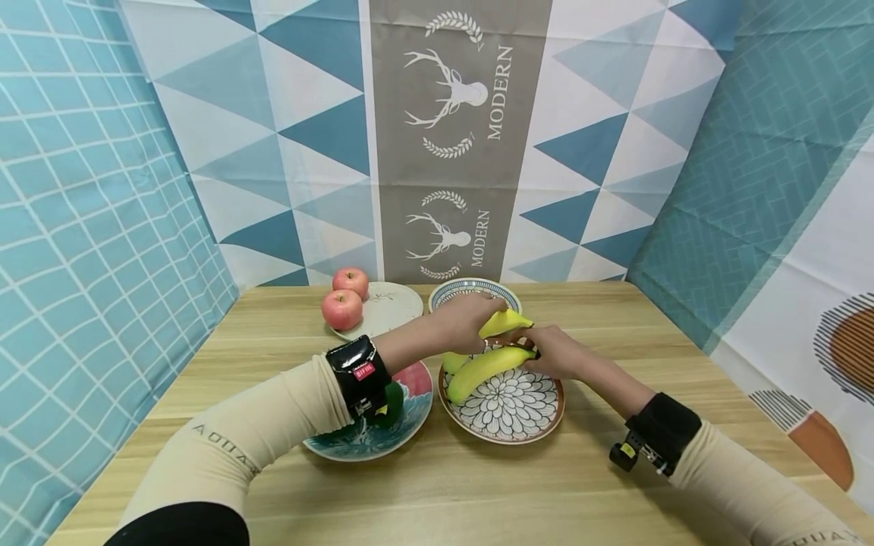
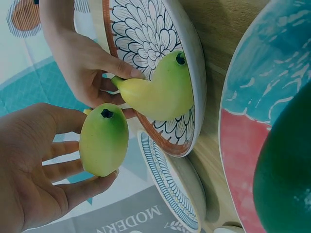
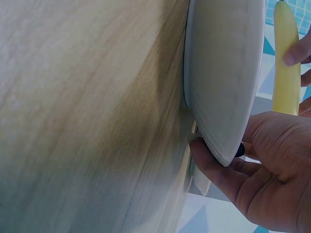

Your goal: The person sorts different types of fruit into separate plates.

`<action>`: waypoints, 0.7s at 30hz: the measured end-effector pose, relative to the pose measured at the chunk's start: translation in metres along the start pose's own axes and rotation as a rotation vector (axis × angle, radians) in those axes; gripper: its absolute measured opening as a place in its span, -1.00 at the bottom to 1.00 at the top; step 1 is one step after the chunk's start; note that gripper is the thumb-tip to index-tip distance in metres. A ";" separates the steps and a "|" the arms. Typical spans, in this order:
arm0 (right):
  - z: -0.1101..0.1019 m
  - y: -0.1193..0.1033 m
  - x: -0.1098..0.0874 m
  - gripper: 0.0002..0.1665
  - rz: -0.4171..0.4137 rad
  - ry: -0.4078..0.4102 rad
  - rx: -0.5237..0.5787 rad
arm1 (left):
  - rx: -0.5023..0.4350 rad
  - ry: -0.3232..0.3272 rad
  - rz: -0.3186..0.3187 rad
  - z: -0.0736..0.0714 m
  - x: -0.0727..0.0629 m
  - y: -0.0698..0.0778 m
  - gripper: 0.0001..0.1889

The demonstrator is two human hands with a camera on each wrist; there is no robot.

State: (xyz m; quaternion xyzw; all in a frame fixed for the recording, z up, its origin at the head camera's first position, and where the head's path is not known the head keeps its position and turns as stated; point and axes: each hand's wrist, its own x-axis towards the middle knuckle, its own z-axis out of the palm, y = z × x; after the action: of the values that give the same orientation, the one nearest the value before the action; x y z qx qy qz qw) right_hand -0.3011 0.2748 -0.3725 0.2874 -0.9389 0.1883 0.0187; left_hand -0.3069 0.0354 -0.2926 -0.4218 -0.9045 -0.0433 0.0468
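Bananas point(image 1: 493, 371), probably light yet bruisable, suit a mid-body hold: left hand point(image 1: 471, 320) grips one there; right hand point(image 1: 556, 352) pinches another's stem point(image 2: 118, 82), just below.

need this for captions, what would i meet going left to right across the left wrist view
Left hand → banana in its grip → other banana → blue-and-pink plate.

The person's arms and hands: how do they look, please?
The left sleeve and right sleeve are beige with dark letters. The left band and right band are black; the left shows a red label. The left hand and right hand are bare.
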 end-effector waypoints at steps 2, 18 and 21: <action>0.001 -0.001 0.000 -0.41 0.004 -0.001 0.003 | -0.004 -0.008 -0.009 0.000 -0.002 0.000 -0.23; 0.000 0.000 0.002 -0.32 0.057 -0.008 -0.039 | -0.067 -0.060 -0.019 -0.001 -0.019 0.009 -0.27; 0.000 -0.001 0.001 -0.22 0.041 -0.008 -0.021 | -0.078 -0.072 -0.014 0.002 -0.021 0.012 -0.27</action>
State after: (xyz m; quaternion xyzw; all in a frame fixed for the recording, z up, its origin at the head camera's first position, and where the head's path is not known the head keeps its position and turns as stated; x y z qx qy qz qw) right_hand -0.3019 0.2736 -0.3721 0.2687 -0.9466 0.1775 0.0140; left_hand -0.2844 0.0279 -0.2968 -0.4182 -0.9061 -0.0634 -0.0027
